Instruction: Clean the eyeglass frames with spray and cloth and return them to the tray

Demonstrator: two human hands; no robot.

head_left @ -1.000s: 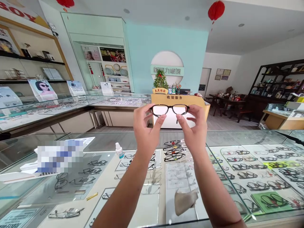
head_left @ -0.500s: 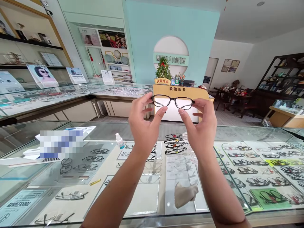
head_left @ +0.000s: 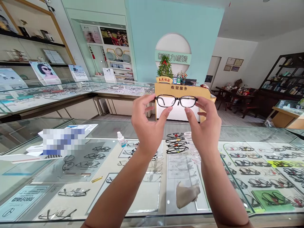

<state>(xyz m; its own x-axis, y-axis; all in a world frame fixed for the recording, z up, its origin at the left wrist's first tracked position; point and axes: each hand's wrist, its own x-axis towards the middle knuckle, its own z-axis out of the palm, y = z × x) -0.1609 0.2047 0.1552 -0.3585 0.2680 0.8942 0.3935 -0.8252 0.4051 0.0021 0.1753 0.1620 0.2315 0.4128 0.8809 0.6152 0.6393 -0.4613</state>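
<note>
A pair of black-framed eyeglasses (head_left: pixel 176 100) is held up above the glass counter, its lenses clear. My left hand (head_left: pixel 148 122) grips its left end between fingers and thumb. At the other end, my right hand (head_left: pixel 206 122) pinches the frame the same way. Below the hands, a crumpled beige cloth (head_left: pixel 186 194) lies on the counter. A small white bottle (head_left: pixel 121 140) stands upright to the left of my left forearm. Several black eyeglasses (head_left: pixel 177 143) lie in a column beneath, between my forearms.
The glass display counter (head_left: pixel 147 218) spans the front, with rows of glasses (head_left: pixel 258 182) on its right side. A blurred paper box (head_left: pixel 64 142) and a yellow stick (head_left: pixel 97 179) are at left. Beyond stands a cashier desk (head_left: pixel 201 90) with a plant (head_left: pixel 164 68).
The eyeglasses have shifted slightly right and tilted, so the lenses face differently and a folded temple shows through. Both hands keep their hold. The whole view has shifted a little.
</note>
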